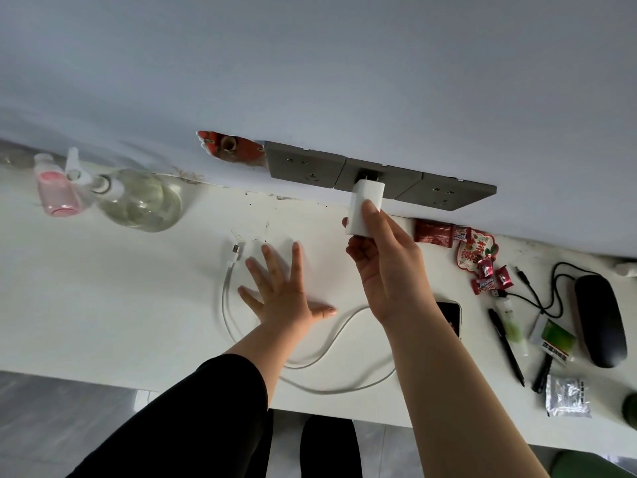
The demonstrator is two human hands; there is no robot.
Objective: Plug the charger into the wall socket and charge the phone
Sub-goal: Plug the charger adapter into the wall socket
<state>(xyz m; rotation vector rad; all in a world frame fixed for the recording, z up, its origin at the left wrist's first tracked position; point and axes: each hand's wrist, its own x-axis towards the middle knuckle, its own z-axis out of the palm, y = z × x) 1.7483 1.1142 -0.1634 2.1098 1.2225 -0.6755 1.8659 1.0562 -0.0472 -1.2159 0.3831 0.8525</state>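
White charger (365, 205) meets the grey wall socket (375, 175); phone (450, 317) lies flat.

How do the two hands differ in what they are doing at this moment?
The right hand is raised to the wall and grips the white charger at the middle socket; the left hand holds nothing. The right hand's fingers are closed around the charger; the left hand lies flat, fingers spread, on the table. Both are bare.

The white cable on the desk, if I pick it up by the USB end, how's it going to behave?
Probably floppy: the white cable lies in loose curves across the desk, so the rest would likely dangle and drag. It looks thin, so likely light. Part of it runs beneath the right hand and forearm, where it might snag.
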